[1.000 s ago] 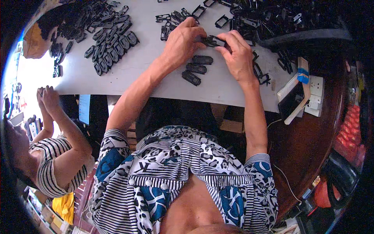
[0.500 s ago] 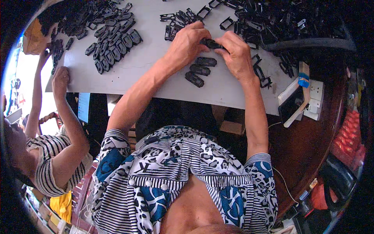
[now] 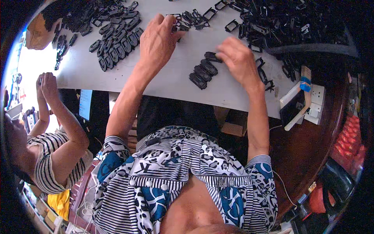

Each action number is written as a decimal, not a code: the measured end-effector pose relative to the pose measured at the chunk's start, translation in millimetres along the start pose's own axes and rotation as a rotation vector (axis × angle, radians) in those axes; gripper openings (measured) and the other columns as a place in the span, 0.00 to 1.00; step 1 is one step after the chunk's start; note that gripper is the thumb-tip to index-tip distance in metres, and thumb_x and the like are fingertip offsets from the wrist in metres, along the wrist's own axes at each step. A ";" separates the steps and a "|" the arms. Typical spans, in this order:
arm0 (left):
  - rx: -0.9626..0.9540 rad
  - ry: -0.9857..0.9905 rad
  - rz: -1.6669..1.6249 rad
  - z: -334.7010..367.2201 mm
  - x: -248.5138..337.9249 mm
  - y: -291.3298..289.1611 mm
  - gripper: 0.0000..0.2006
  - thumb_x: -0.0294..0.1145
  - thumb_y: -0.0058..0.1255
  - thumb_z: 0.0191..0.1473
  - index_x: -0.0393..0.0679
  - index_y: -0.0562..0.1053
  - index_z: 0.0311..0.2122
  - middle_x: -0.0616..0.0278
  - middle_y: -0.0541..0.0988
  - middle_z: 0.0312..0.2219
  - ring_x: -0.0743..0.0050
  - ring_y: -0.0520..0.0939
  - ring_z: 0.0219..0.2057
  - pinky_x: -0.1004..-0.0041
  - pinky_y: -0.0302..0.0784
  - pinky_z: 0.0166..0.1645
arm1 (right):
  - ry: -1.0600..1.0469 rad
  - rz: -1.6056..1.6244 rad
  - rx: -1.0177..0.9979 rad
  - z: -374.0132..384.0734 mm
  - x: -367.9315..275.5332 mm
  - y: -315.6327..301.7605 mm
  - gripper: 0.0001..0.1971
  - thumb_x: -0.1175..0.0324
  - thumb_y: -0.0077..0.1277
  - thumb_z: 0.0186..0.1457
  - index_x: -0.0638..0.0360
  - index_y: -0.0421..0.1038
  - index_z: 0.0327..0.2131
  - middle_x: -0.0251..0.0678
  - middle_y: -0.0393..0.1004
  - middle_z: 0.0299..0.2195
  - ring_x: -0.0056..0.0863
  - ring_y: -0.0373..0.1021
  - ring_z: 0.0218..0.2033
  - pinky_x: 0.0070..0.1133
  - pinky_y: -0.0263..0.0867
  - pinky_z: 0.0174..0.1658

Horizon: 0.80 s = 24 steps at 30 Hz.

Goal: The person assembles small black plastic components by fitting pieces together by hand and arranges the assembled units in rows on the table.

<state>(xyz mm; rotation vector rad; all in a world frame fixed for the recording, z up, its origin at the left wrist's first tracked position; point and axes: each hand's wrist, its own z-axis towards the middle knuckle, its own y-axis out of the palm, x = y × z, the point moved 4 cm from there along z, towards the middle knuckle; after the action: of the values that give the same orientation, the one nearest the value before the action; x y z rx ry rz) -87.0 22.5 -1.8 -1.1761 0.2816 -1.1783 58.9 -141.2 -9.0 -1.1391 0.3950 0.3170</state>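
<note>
"Any writing?"

"I see a dark letter (image 3: 143, 167) on the shirt (image 3: 171, 154). Left hand (image 3: 157, 43): fingers parted beside frames (image 3: 188, 16). Right hand (image 3: 235, 60): curled near four parts (image 3: 209, 67) on the counter (image 3: 169, 80). What either holds, I can't tell."

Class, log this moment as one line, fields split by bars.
left hand: at black frames, contact unclear | right hand: blurred, at row of black parts, contact unclear | pale table: black heap, far right

Workshop: heaped black parts (image 3: 260, 29).
</note>
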 end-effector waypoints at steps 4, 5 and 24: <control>-0.108 -0.056 -0.067 -2.7 -12.3 9.4 0.13 0.37 0.58 0.50 0.41 0.72 0.36 0.54 0.75 0.29 0.51 0.77 0.32 0.60 0.71 0.37 | 0.065 -0.349 0.155 28.0 22.5 -17.0 0.06 0.76 0.50 0.48 0.58 0.73 0.32 0.38 0.69 0.31 0.37 0.71 0.37 0.32 0.69 0.37; -0.108 -0.053 -0.068 -1.3 -13.5 9.6 0.13 0.37 0.58 0.50 0.41 0.72 0.36 0.54 0.75 0.29 0.51 0.77 0.32 0.60 0.71 0.37 | 0.066 -0.351 0.157 34.6 26.5 -15.4 0.06 0.76 0.50 0.48 0.58 0.73 0.32 0.38 0.69 0.31 0.37 0.71 0.37 0.32 0.69 0.37; -0.127 0.147 0.207 -4.3 27.2 15.2 0.08 0.33 0.59 0.44 0.44 0.75 0.31 0.59 0.73 0.32 0.58 0.75 0.38 0.61 0.73 0.38 | 0.456 0.922 0.219 0.3 38.3 -4.0 0.11 0.75 0.58 0.49 0.61 0.74 0.39 0.25 0.70 0.31 0.14 0.66 0.32 0.16 0.67 0.35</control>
<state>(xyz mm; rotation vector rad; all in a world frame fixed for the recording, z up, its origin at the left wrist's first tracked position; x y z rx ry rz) -69.9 -3.6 -5.8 -1.1414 0.5837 -1.0780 94.7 -140.9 -23.2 -0.7431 1.3322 0.7948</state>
